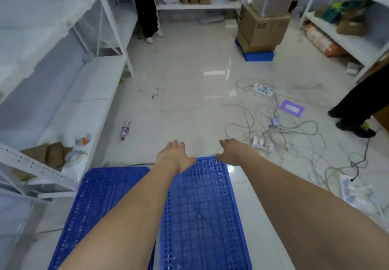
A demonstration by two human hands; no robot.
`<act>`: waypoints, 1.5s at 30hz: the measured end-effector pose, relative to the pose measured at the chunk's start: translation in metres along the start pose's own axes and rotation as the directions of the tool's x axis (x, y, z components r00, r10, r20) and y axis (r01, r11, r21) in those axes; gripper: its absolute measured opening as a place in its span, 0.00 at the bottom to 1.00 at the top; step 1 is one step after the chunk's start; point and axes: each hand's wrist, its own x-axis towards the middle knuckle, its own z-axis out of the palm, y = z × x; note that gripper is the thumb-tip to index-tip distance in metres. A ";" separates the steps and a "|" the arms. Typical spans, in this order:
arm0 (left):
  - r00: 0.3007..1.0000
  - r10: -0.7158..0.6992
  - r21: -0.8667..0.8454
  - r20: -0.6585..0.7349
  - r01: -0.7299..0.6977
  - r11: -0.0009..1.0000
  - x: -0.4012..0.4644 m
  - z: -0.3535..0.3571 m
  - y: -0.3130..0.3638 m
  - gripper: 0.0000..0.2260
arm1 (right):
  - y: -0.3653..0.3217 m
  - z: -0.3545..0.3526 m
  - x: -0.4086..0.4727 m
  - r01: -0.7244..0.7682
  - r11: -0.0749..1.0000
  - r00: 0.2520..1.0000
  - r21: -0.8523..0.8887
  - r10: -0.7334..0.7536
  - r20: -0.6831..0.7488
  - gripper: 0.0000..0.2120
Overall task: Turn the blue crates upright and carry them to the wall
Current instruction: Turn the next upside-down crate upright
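Two blue perforated crates lie upside down side by side on the tiled floor right below me, bottoms facing up: the left crate (pixel 99 202) and the right crate (pixel 202 210). My left hand (pixel 174 156) reaches over the far edge of the right crate at its left corner, fingers curling down past the rim. My right hand (pixel 233 151) does the same at the far right corner. Whether the fingers grip the rim is hidden behind the edge. A third blue crate (pixel 260 56) sits far off under stacked cardboard boxes.
White metal shelving (pixel 63 105) runs along the left, more shelves at the back and right. Tangled cables and power strips (pixel 280 128) cover the floor to the right. A bottle (pixel 125 130) lies ahead left. One person stands at the back, another at the right edge.
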 end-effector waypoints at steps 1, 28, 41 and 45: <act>0.999 0.003 0.003 0.035 -0.003 1.000 0.010 0.021 0.000 0.35 | 0.005 0.021 0.011 -0.002 1.000 0.999 0.017 0.002 0.036 0.31; 0.881 -0.047 0.037 0.470 0.033 0.999 0.162 0.442 -0.043 0.37 | 0.107 0.433 0.174 -0.252 0.968 0.919 0.004 0.238 0.314 0.34; 0.932 -0.077 -0.141 0.354 0.134 0.981 0.167 0.470 -0.063 0.35 | 0.110 0.466 0.219 -0.652 0.339 0.721 0.678 0.553 0.418 0.34; 0.973 -0.180 -0.146 0.145 0.201 0.969 0.158 0.479 -0.081 0.34 | 0.121 0.485 0.214 -0.608 0.280 0.736 0.743 0.551 0.394 0.28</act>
